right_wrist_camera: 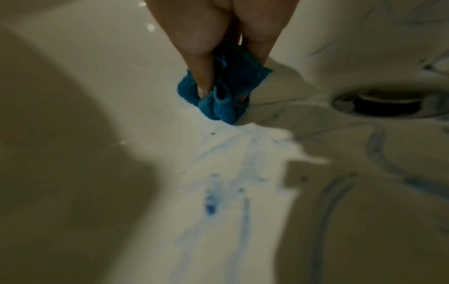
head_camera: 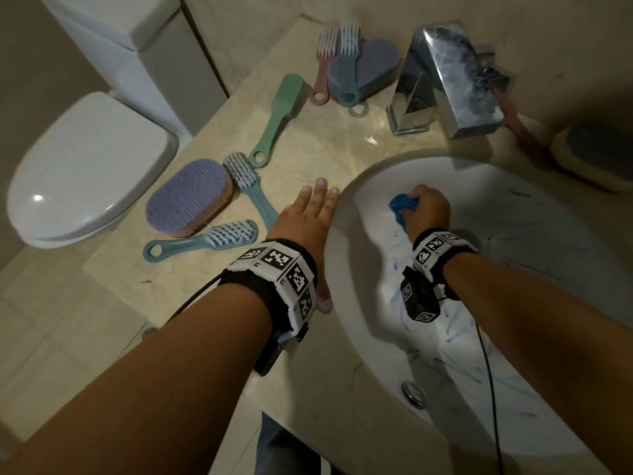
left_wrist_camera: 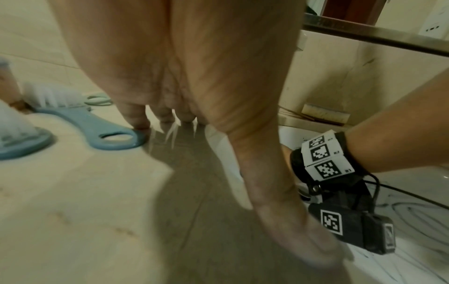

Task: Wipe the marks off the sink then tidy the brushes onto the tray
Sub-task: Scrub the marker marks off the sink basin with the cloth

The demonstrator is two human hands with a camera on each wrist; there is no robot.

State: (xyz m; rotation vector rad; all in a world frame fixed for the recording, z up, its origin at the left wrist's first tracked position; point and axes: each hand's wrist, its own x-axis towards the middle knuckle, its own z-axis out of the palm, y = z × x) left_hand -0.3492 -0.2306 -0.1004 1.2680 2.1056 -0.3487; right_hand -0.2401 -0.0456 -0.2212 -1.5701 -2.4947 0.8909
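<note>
A white toilet (head_camera: pixel 85 166) with its lid closed fills the left of the frame. A chrome tap (head_camera: pixel 448 87) stands upper right on the beige bench (head_camera: pixel 325 138).

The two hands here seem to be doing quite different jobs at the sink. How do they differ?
The right hand is inside the sink, its fingers curled round a bunched blue cloth pressed to the basin wall. The left hand holds nothing: it lies flat, fingers straight, on the counter at the sink's rim. Blue marks streak the basin by the right hand; brushes lie by the left. Both wear wristbands with black-and-white tags.
</note>
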